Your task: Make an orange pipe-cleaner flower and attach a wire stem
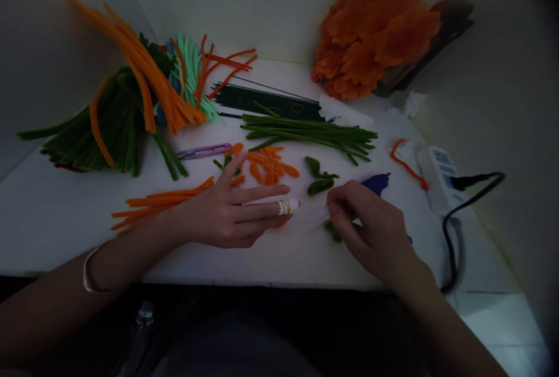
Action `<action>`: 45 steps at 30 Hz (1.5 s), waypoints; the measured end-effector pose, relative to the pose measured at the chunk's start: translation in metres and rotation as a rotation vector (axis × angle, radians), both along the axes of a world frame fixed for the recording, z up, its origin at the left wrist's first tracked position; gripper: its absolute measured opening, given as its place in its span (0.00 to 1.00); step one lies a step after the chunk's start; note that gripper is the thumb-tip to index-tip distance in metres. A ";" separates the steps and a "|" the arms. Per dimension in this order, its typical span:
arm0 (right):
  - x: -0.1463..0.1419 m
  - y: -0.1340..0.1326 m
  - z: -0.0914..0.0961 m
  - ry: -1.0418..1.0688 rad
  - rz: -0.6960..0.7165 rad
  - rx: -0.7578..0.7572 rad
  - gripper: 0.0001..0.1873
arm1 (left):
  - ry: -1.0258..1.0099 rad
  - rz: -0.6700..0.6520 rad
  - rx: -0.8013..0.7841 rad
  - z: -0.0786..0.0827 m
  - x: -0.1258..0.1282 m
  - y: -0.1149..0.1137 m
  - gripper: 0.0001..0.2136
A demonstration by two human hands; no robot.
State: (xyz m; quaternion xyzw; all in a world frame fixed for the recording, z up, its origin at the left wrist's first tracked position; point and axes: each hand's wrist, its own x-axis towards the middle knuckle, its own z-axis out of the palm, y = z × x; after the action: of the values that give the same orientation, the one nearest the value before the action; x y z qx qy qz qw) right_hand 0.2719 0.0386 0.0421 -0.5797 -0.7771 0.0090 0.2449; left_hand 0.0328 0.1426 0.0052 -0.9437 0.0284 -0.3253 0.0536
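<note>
The white worktop (52, 214) carries a big fan of dark green and orange pipe cleaners (122, 109) at the left, a heap of orange blooms (375, 33) at the back, and a row of green stems (310, 132) in the middle. The left hand (231, 214) lies flat with fingers spread, a taped fingertip pointing right, its grip open and holding nothing. The right hand (371, 225) pinches a short green piece (334, 231) just beside it, grip closed. This looks like a shaping step; bending that piece calls for a steady, fine pinch.
</note>
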 end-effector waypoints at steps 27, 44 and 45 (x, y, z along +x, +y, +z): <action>-0.005 0.086 -0.013 -0.417 -0.005 -0.269 0.08 | 0.243 0.112 -0.116 -0.004 -0.009 0.010 0.10; -0.004 -0.024 -0.024 0.146 0.006 -0.119 0.08 | 0.226 0.193 -0.140 -0.003 -0.002 0.003 0.12; -0.005 -0.025 -0.027 0.153 0.011 -0.126 0.09 | 0.224 0.187 -0.144 -0.004 -0.001 0.003 0.12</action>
State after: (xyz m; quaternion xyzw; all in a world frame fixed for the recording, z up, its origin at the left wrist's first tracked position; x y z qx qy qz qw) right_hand 0.2670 0.0136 0.0151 -0.5875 -0.7570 0.1036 0.2666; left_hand 0.0322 0.1457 0.0007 -0.9739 -0.0773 -0.2130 0.0123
